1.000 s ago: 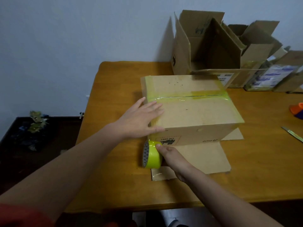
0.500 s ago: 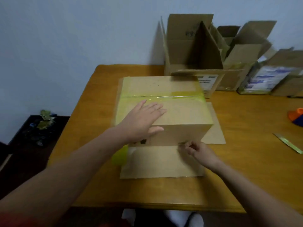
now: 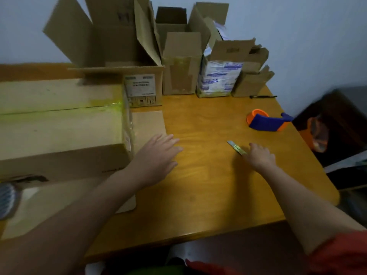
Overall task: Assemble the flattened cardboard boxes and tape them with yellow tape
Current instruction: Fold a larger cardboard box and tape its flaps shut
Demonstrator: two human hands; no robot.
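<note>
Taped box point(image 3: 59, 124): closed, at the table's left, sitting on flat cardboard point(image 3: 149, 124); yellow tape point(image 3: 65, 109) runs along its top seam.
Tape roll point(image 3: 8, 198): we take the blurred round thing at the left edge, in front of the box, for it; it is too smeared to be sure.
Utility knife point(image 3: 235, 147): lies on the bare table point(image 3: 208, 185), well right of the box, blade tip pointing away from us.
Right hand point(image 3: 260, 158): over the knife's near end, fingers bent; we cannot tell whether it grips.
Left hand point(image 3: 156, 154): fingers spread and loose, holding nothing, just beside the box's right end.
Step in hand: we judge it to be fetching the knife to cut the tape.
Doing it well: we take the handle, not the blade, keep the tip turned away from the left hand, and steady the box before cutting.
</note>
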